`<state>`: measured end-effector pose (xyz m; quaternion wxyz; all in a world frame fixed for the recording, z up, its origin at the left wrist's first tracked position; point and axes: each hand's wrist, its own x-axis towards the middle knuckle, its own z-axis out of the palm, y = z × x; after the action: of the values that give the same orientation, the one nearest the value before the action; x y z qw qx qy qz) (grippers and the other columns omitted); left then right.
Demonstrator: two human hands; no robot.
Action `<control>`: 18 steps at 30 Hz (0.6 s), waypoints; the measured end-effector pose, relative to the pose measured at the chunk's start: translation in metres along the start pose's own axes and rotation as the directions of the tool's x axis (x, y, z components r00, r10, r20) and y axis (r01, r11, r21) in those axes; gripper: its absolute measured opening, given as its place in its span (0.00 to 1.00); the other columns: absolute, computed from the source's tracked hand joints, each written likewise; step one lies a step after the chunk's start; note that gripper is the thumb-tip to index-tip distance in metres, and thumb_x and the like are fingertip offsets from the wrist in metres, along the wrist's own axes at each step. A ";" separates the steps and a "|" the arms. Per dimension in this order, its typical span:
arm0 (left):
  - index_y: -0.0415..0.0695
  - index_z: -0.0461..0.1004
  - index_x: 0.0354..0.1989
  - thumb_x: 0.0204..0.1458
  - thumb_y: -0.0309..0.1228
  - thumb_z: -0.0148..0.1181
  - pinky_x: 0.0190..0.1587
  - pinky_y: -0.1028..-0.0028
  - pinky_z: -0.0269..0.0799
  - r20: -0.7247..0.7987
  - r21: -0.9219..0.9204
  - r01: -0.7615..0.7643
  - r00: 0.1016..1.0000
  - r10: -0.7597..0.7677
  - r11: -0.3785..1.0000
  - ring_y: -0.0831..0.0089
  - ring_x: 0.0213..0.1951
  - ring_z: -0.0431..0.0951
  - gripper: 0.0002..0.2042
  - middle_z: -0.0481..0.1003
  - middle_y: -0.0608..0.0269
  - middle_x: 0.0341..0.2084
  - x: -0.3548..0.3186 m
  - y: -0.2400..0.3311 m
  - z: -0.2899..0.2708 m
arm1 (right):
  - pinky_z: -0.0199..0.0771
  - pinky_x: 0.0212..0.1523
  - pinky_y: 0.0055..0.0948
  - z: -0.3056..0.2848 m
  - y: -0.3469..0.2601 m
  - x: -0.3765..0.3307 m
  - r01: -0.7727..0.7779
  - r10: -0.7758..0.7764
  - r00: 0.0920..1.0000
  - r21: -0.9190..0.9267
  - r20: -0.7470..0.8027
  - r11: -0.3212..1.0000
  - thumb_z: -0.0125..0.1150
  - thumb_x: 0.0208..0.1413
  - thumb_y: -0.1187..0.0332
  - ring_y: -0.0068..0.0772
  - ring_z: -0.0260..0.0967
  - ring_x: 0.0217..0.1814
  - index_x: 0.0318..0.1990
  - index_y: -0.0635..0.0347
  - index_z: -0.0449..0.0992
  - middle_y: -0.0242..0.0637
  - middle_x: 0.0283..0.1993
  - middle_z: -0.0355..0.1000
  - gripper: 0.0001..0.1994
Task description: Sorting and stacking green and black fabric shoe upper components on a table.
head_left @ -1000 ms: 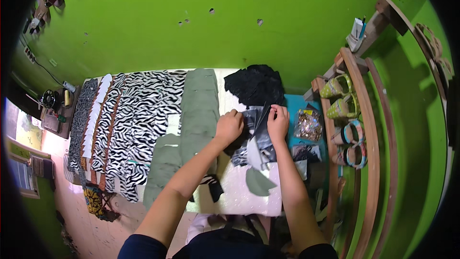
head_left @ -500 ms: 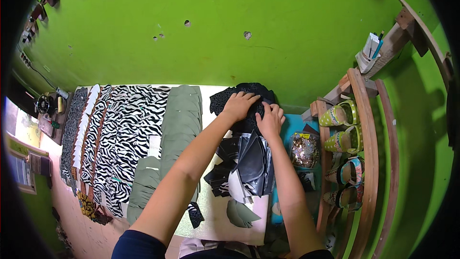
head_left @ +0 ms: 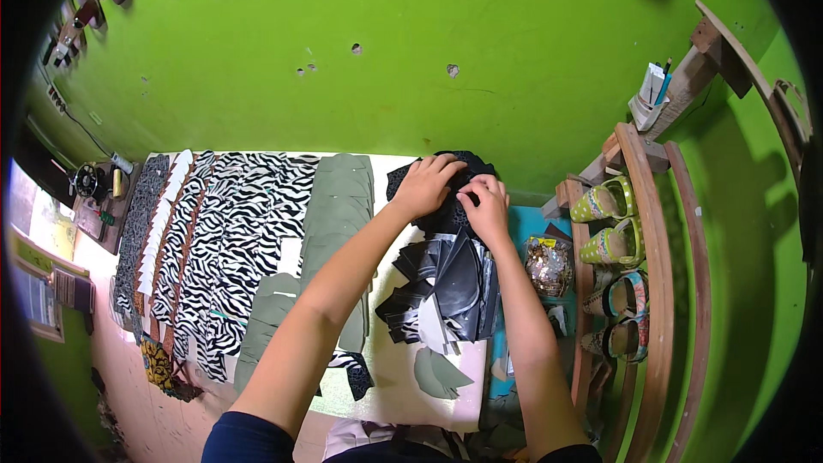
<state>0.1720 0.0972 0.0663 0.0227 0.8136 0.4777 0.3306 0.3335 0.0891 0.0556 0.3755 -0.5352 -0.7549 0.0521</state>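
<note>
A heap of dark, black-patterned cut pieces (head_left: 446, 220) lies at the far right of the table, against the wall. My left hand (head_left: 426, 186) rests on its upper left part with the fingers stretched out. Close beside it, my right hand (head_left: 485, 208) has thumb and fingers curled together over the heap; whatever they pinch is too small to make out. Just nearer are shiny black curved pieces (head_left: 456, 279) mixed with striped scraps and a white piece (head_left: 435, 326). Several grey-green cut pieces (head_left: 442, 375) lie below those.
Rows of zebra-striped pieces (head_left: 244, 231) and overlapping grey-green pieces (head_left: 334, 214) cover the table's left and middle. A clear bag of shiny bits (head_left: 549, 264) sits on a blue surface (head_left: 525, 221) to the right. Beyond stands a wooden rack (head_left: 656, 291) with sandals (head_left: 607, 244).
My right hand's fingers have drawn in toward the thumb, while my left hand stays on the heap. The whole view has shifted slightly.
</note>
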 end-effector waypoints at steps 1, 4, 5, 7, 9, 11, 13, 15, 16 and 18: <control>0.47 0.71 0.37 0.42 0.29 0.56 0.47 0.63 0.62 0.005 -0.057 -0.028 1.000 0.028 0.998 0.62 0.48 0.66 0.12 0.68 0.64 0.44 0.000 0.001 -0.004 | 0.58 0.47 0.39 -0.002 -0.004 0.002 0.006 -0.012 0.998 0.097 0.057 0.995 0.64 0.40 0.67 0.36 0.61 0.47 0.27 0.53 0.74 0.30 0.38 0.67 0.06; 0.46 0.72 0.36 0.43 0.29 0.55 0.46 0.63 0.61 0.272 -0.001 0.014 0.962 -0.013 1.000 0.63 0.46 0.68 0.10 0.71 0.64 0.40 -0.006 -0.003 -0.017 | 0.65 0.37 0.33 -0.006 -0.017 0.007 0.119 -0.127 0.992 0.283 0.013 0.952 0.63 0.41 0.70 0.35 0.65 0.34 0.27 0.58 0.74 0.33 0.32 0.67 0.05; 0.47 0.73 0.34 0.44 0.30 0.55 0.46 0.63 0.61 0.259 0.021 0.057 0.964 -0.060 0.998 0.64 0.44 0.69 0.08 0.72 0.64 0.35 -0.010 -0.003 -0.021 | 0.66 0.35 0.30 -0.009 -0.021 0.009 0.059 -0.068 0.998 0.390 0.009 0.919 0.62 0.43 0.71 0.33 0.66 0.32 0.28 0.59 0.74 0.34 0.30 0.67 0.05; 0.48 0.72 0.34 0.45 0.30 0.55 0.45 0.63 0.61 0.266 0.033 0.098 0.959 -0.103 0.995 0.65 0.43 0.70 0.07 0.72 0.64 0.34 -0.019 -0.003 -0.033 | 0.66 0.31 0.24 -0.017 -0.034 0.008 -0.106 0.079 0.994 0.509 0.074 0.854 0.59 0.46 0.72 0.28 0.66 0.29 0.28 0.62 0.73 0.36 0.28 0.67 0.03; 0.49 0.72 0.31 0.46 0.31 0.54 0.44 0.63 0.62 0.208 -0.002 0.151 0.967 -0.147 0.989 0.66 0.41 0.71 0.05 0.73 0.66 0.31 -0.030 -0.003 -0.044 | 0.67 0.33 0.26 -0.020 -0.044 0.008 -0.143 0.103 0.989 0.534 0.104 0.833 0.58 0.47 0.71 0.29 0.66 0.30 0.31 0.62 0.72 0.36 0.29 0.68 0.05; 0.49 0.72 0.31 0.45 0.31 0.54 0.43 0.63 0.63 0.179 0.027 0.145 0.973 -0.148 0.989 0.66 0.40 0.72 0.05 0.73 0.66 0.30 -0.041 -0.002 -0.053 | 0.67 0.35 0.29 -0.022 -0.051 0.003 -0.131 0.089 0.990 0.516 0.106 0.847 0.58 0.47 0.71 0.30 0.67 0.32 0.32 0.61 0.72 0.36 0.30 0.68 0.06; 0.49 0.72 0.30 0.45 0.31 0.54 0.41 0.64 0.64 0.149 0.053 0.138 0.978 -0.144 0.989 0.65 0.39 0.72 0.04 0.73 0.66 0.30 -0.049 0.001 -0.060 | 0.66 0.44 0.36 -0.021 -0.048 -0.003 -0.036 0.001 0.989 0.233 0.148 0.972 0.60 0.46 0.68 0.38 0.65 0.43 0.42 0.58 0.69 0.38 0.38 0.68 0.14; 0.49 0.72 0.30 0.44 0.31 0.55 0.39 0.65 0.66 0.202 0.059 0.213 0.954 -0.220 0.975 0.63 0.37 0.73 0.05 0.73 0.63 0.31 -0.061 -0.001 -0.066 | 0.63 0.48 0.38 -0.014 -0.050 -0.013 -0.041 0.032 0.992 0.070 0.124 0.997 0.61 0.45 0.66 0.41 0.61 0.49 0.47 0.56 0.66 0.39 0.43 0.66 0.19; 0.48 0.73 0.32 0.43 0.32 0.55 0.38 0.65 0.67 0.194 0.066 0.203 0.958 -0.212 0.977 0.62 0.36 0.73 0.07 0.73 0.61 0.31 -0.069 -0.003 -0.066 | 0.60 0.52 0.41 -0.011 -0.052 -0.018 -0.052 0.061 0.993 -0.093 0.098 0.994 0.61 0.44 0.64 0.45 0.57 0.54 0.51 0.54 0.64 0.40 0.48 0.64 0.24; 0.48 0.73 0.33 0.44 0.33 0.56 0.39 0.63 0.67 0.188 0.045 0.210 0.958 -0.214 0.977 0.61 0.37 0.73 0.07 0.73 0.59 0.31 -0.083 0.007 -0.058 | 0.57 0.54 0.42 -0.009 -0.038 -0.027 0.034 0.007 0.985 -0.232 0.173 0.972 0.62 0.43 0.62 0.44 0.56 0.57 0.54 0.51 0.62 0.40 0.52 0.62 0.28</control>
<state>0.1176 0.0110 0.0712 0.0941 0.7861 0.5616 0.2405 0.3144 0.0477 0.0667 0.2434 -0.5640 -0.7891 0.0063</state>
